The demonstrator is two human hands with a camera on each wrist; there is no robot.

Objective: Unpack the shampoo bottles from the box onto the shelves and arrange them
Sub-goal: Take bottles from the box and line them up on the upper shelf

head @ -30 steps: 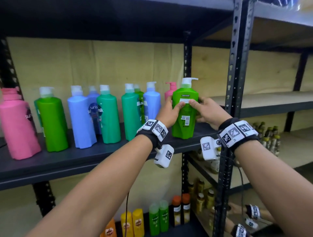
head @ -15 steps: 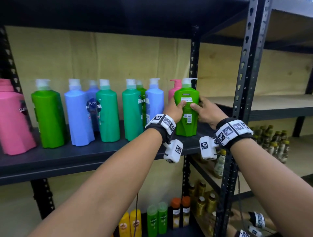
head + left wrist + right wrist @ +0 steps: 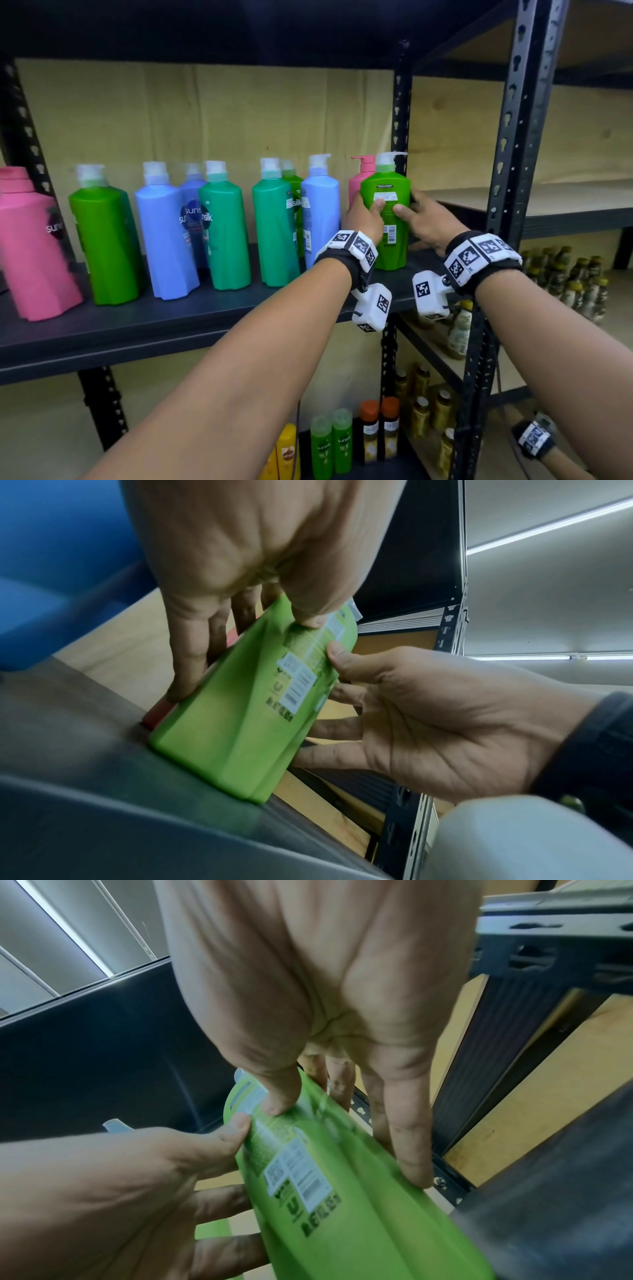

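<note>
A light-green pump bottle (image 3: 390, 250) stands on the dark shelf (image 3: 171, 329) at the right end of the row, just in front of a pink pump bottle (image 3: 358, 181). My left hand (image 3: 363, 219) holds its left side and my right hand (image 3: 426, 224) its right side. Both thumbs press on the back label and the fingers reach round behind. The left wrist view shows the bottle (image 3: 236, 723) with its base on the shelf, between my left hand (image 3: 222, 582) and right hand (image 3: 431, 723). The right wrist view has the same grip: bottle (image 3: 342, 1213), right hand (image 3: 325, 993), left hand (image 3: 113, 1191).
Left of it stand blue (image 3: 320, 219), teal (image 3: 275, 229) and green (image 3: 102, 246) pump bottles and a big pink one (image 3: 30, 246). A black upright (image 3: 513, 144) stands close on the right. Lower shelves hold small bottles (image 3: 373, 435). Another person's wrist (image 3: 534, 438) shows at the lower right.
The green bottle has slid a little further back on the shelf, toward the pink one. Both hands stayed on it and the thumbs have come closer together.
</note>
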